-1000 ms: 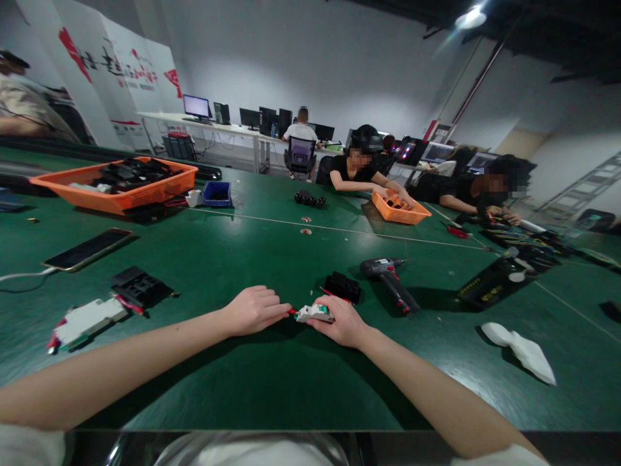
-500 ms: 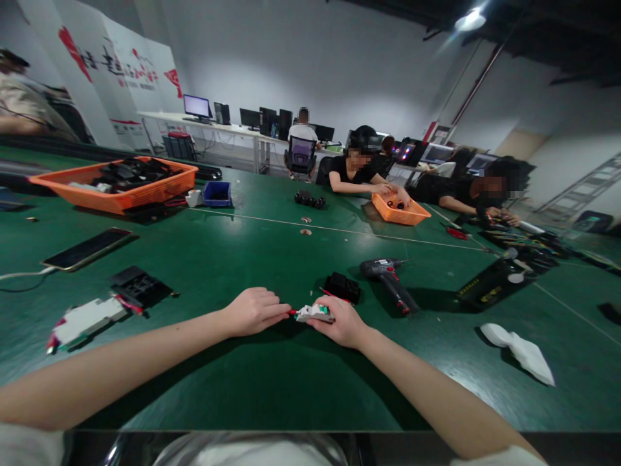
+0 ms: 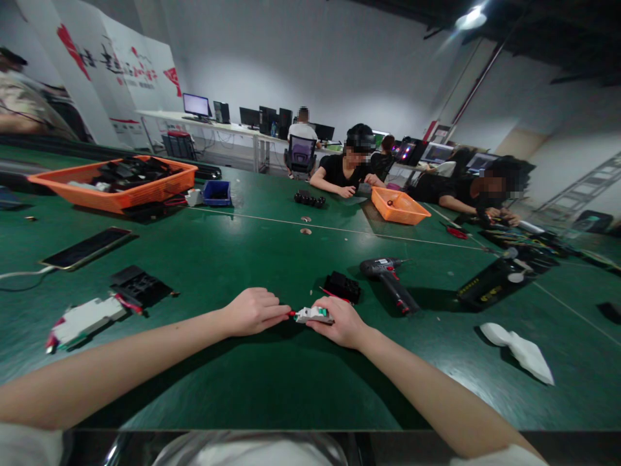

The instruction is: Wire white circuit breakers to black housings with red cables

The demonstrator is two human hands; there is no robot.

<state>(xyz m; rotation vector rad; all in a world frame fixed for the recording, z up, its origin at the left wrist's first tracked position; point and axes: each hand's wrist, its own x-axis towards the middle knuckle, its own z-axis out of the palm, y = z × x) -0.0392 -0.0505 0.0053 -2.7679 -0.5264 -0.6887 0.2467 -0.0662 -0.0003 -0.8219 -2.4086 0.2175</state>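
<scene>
Over the green table, my right hand (image 3: pixel 343 321) is closed around a small white circuit breaker (image 3: pixel 306 315) with green parts. My left hand (image 3: pixel 257 311) is closed in a pinch on a short red wire (image 3: pixel 292 313) at the breaker's left end. How far the wire sits in the breaker is too small to tell. Just beyond my right hand lies a black block (image 3: pixel 342 286) with a red wire beside it. A second white breaker (image 3: pixel 87 321) with red wire ends lies left of my left forearm, against a black socket-like part (image 3: pixel 139 287).
A cordless drill (image 3: pixel 391 283) lies right of the black block. Farther right are a black box (image 3: pixel 499 285) and a crumpled white item (image 3: pixel 519 351). An orange basket (image 3: pixel 111 202), blue bin (image 3: pixel 217 194) and phone (image 3: pixel 90 248) occupy the left. Two people sit opposite, near another orange basket (image 3: pixel 400 213).
My hands and the breaker have barely moved. Across the table, one person's hands have come out of the small orange basket, to its left.
</scene>
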